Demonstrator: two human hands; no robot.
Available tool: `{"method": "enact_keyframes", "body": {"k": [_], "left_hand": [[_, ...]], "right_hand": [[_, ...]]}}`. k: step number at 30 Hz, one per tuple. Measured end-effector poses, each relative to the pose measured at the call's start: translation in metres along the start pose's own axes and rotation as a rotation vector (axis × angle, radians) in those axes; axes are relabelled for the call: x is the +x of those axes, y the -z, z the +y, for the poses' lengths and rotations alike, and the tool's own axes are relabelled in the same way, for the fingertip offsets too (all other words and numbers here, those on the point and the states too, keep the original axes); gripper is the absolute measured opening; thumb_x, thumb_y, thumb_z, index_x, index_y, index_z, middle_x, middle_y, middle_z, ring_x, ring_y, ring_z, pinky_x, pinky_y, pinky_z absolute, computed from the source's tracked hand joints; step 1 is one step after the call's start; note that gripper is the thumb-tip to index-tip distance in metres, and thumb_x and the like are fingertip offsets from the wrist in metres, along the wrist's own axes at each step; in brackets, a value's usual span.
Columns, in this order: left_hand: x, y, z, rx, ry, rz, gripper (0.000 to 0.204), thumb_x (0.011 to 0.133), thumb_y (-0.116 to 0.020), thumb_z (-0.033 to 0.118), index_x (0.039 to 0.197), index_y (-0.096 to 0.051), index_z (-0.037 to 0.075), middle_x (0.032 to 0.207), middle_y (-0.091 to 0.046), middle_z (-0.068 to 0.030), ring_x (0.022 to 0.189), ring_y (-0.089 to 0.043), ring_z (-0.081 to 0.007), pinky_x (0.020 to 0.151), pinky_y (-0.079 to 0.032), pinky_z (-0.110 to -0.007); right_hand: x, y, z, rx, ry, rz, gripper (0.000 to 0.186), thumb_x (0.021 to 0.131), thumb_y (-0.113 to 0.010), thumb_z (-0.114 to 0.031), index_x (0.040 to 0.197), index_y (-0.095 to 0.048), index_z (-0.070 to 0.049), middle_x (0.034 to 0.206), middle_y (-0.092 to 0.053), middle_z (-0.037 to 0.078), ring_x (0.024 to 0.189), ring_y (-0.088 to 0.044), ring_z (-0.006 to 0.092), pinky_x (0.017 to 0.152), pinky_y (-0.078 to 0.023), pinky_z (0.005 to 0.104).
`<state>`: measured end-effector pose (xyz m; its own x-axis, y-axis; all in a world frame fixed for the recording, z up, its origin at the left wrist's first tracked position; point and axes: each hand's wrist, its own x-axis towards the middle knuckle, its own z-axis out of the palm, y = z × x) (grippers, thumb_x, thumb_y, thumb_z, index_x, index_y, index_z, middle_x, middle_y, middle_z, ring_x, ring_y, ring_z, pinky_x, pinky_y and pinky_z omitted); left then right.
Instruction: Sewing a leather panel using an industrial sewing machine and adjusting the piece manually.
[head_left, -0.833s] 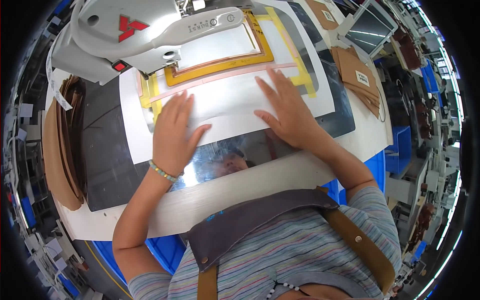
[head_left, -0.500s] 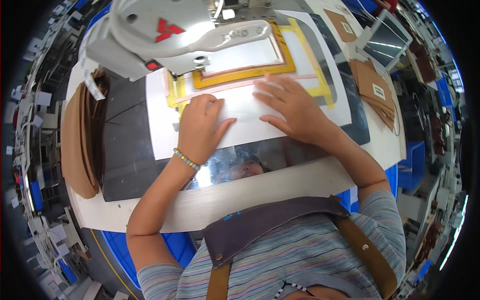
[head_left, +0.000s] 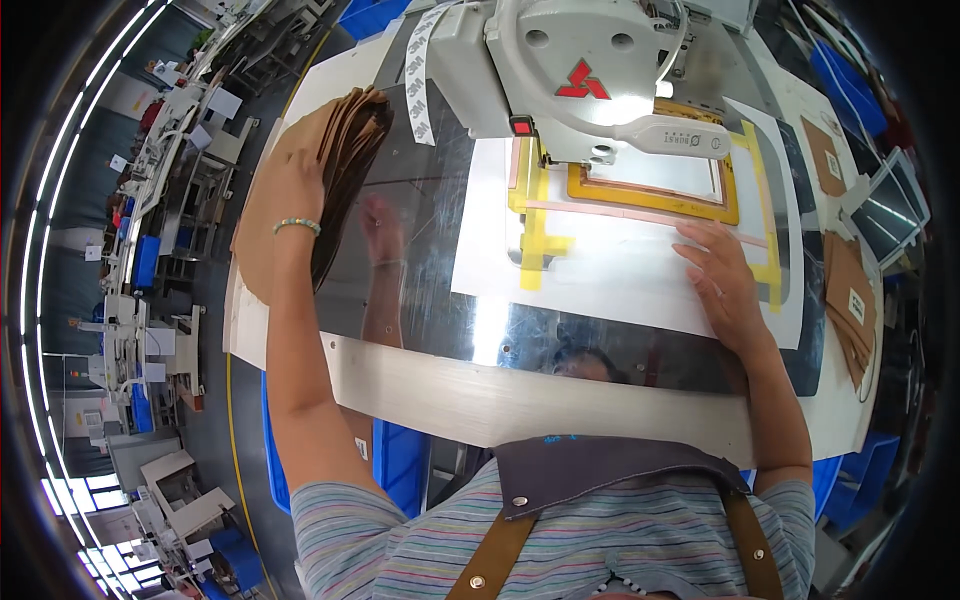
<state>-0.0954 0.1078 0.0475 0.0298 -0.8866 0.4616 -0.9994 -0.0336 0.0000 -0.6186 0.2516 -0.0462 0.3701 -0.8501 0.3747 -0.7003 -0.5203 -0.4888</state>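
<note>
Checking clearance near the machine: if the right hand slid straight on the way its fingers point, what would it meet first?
Probably the pink strip at the yellow frame; the right hand lies flat just short of it.

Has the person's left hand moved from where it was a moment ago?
Yes. The left hand has left the white sheet under the sewing machine and gone out leftward to the stack of brown pieces.

Left hand (head_left: pixel 290 185) left the white sheet (head_left: pixel 620 270) for the brown stack (head_left: pixel 350 150).
</note>
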Motion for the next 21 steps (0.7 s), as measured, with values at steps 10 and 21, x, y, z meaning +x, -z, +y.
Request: {"method": "enact_keyframes", "body": {"k": [10,21], "left_hand": [[0.009,-0.078,-0.106,0.008,-0.018,0.122,0.025,0.099,-0.073,0.019,0.114,-0.078,0.001,0.111,-0.074,-0.0188,0.103,-0.071,-0.0373,0.091,-0.056,-0.042],[0.032,-0.052,-0.079,-0.655,0.029,0.205,0.018,0.099,-0.074,0.010,0.115,-0.079,0.001,0.098,-0.075,-0.0061,0.086,-0.072,-0.0143,0.076,-0.056,-0.031]], "right_hand": [[0.000,-0.006,-0.002,-0.030,-0.035,0.049,0.025,0.105,-0.061,-0.015,0.125,-0.074,-0.005,0.147,-0.064,0.013,0.143,-0.052,0.0361,0.127,-0.031,0.0543],[-0.002,-0.002,-0.004,-0.121,-0.013,0.056,0.021,0.104,-0.062,-0.012,0.119,-0.075,-0.005,0.146,-0.064,0.013,0.144,-0.052,0.0353,0.127,-0.032,0.0542]]}}
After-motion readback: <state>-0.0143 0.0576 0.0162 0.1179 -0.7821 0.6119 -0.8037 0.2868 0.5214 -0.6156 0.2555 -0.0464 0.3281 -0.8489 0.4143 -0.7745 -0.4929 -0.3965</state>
